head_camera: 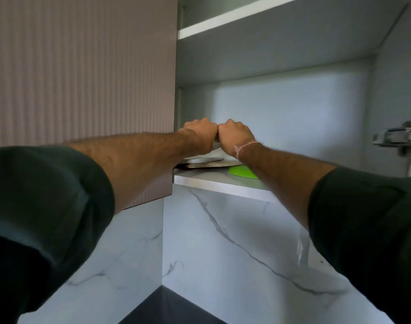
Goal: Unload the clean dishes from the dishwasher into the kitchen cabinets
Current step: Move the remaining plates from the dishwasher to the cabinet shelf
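Both my arms reach up into the open upper cabinet. My left hand and my right hand sit side by side over the lower shelf, knuckles touching. Their fingers curl away from the camera, so anything they hold is hidden. Just under my wrists lie flat boards, one dark and one wood-coloured, stacked on the shelf. A bright green dish rests on the shelf to the right of the boards, partly behind my right forearm.
A ribbed brown cabinet door hangs shut on the left. An upper shelf runs across the top of the cabinet. A metal hinge sticks out at the right. White marble-look wall lies below, and a dark countertop corner.
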Available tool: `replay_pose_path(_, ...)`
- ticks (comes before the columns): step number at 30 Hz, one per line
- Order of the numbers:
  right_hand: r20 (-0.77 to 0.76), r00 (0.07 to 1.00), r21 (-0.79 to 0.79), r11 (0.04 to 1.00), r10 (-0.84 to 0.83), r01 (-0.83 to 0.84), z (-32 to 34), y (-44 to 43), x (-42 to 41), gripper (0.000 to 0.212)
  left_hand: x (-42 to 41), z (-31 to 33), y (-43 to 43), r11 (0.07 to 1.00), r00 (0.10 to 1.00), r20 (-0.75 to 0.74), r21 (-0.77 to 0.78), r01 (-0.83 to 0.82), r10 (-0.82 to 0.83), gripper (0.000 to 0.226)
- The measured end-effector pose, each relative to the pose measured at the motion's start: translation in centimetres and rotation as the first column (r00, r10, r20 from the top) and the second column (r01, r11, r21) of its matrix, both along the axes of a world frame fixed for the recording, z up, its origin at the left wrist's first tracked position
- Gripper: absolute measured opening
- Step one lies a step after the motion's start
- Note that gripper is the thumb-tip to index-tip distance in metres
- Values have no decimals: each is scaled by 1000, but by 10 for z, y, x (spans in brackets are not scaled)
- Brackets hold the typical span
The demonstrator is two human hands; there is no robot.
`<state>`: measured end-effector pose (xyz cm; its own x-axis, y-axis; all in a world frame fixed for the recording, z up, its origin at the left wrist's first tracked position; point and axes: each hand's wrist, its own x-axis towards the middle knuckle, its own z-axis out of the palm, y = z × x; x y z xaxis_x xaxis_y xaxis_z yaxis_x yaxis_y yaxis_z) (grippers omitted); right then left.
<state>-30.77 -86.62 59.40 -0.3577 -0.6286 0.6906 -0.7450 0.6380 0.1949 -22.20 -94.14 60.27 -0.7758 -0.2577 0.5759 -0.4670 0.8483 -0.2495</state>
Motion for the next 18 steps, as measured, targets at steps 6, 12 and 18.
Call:
replay_pose_path(6, 236, 972, 122, 991, 18, -48, -21, -53, -30, 30, -43, -32, -49, 991, 988, 94, 50, -126, 121, 26)
replay_pose_path(12, 338, 941, 154, 987, -14, -41, -20, -65, -45, 34, -52, -30, -66, 958, 968, 149, 175, -228, 203, 29)
replay_pose_path(18, 340, 939, 227, 973, -51, -30, -20, -73, -58, 25, -49, -20, -63, 921, 936, 241, 233, -312, 257, 22)
